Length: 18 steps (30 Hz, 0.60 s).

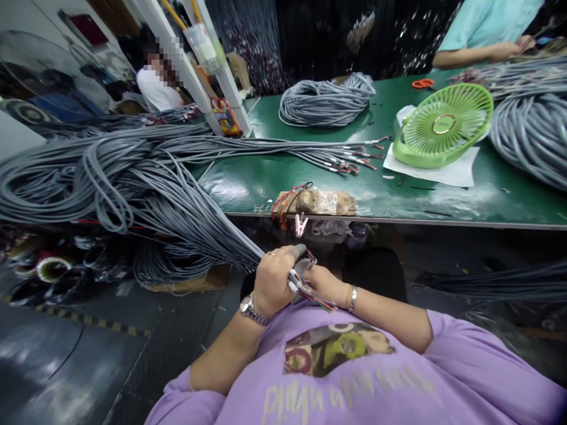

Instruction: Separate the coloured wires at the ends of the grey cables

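Observation:
My left hand (pixel 277 277) is closed round a bundle of grey cables (pixel 230 227) in front of my chest. A dark covering sits on its thumb or a fingertip. Past the fist, white sleeves and thin coloured wires (pixel 312 292) stick out of the cable ends, pointing down to the right. Close against these ends is my right hand (pixel 328 284), its fingers bent inward and partly hidden by the wires. What it pinches cannot be made out. From my left hand the cables run up left to a large looped heap (pixel 97 171) at the table's edge.
On the green table (pixel 248 183) lie cables with stripped ends (pixel 345 159), a cable coil (pixel 325 103), a green fan (pixel 443 127), orange-handled scissors (pixel 423 84) and a taped block (pixel 328 202) with a pink clip (pixel 300 225). A co-worker's arms (pixel 482 54) are at the far right.

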{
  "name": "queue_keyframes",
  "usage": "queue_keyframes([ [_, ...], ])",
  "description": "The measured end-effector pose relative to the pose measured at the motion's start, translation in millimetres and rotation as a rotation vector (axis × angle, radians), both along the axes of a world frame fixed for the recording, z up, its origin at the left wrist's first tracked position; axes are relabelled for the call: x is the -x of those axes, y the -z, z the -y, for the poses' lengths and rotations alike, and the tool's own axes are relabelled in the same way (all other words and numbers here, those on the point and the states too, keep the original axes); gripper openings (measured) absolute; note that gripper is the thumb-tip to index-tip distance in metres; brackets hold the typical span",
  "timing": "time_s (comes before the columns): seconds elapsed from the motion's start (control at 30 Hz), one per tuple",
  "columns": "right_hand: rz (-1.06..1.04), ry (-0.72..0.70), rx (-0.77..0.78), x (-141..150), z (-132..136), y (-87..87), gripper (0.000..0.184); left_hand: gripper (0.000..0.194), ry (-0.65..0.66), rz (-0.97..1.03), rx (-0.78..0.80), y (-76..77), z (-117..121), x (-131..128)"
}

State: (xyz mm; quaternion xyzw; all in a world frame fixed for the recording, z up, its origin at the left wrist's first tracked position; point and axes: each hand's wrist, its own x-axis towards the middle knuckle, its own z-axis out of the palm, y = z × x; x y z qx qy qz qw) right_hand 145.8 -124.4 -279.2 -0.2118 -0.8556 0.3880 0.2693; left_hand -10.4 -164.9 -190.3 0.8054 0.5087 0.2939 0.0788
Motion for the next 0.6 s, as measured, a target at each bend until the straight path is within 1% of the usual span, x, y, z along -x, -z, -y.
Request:
queue_keyframes([
  [0.07,0.052,0.0,0.0,6,-1,-0.3,0.008,0.036,0.081,0.189,0.099,9.3,-3,9],
  [0.13,0.09,0.006,0.038,14,-1,-1.8,0.009,0.032,0.143,0.349,0.256,20.8,-7,19],
  [0.17,0.1,0.004,0.051,19,-2,-2.5,0.011,0.031,0.138,0.412,0.322,26.1,-9,23],
  [0.23,0.104,-0.037,0.041,29,-1,-3.1,0.012,0.03,0.121,0.483,0.401,33.8,-11,27],
  [0.33,0.14,-0.139,-0.018,40,1,-3.3,0.014,0.026,0.112,0.536,0.469,38.5,-11,27],
  [0.4,0.155,-0.206,-0.019,43,2,-4.6,0.015,0.028,0.035,0.647,0.495,39.9,-9,26],
  [0.5,0.025,-0.303,0.026,35,0,-9.1,0.017,0.033,-0.183,0.894,0.486,41.7,-3,29],
  [0.53,-0.04,-0.323,0.059,30,-1,-10.8,0.017,0.032,-0.236,0.943,0.474,41.8,0,31],
  [0.6,-0.135,-0.289,0.218,16,-3,-13.9,0.016,0.032,-0.29,0.949,0.452,40.1,7,35],
])
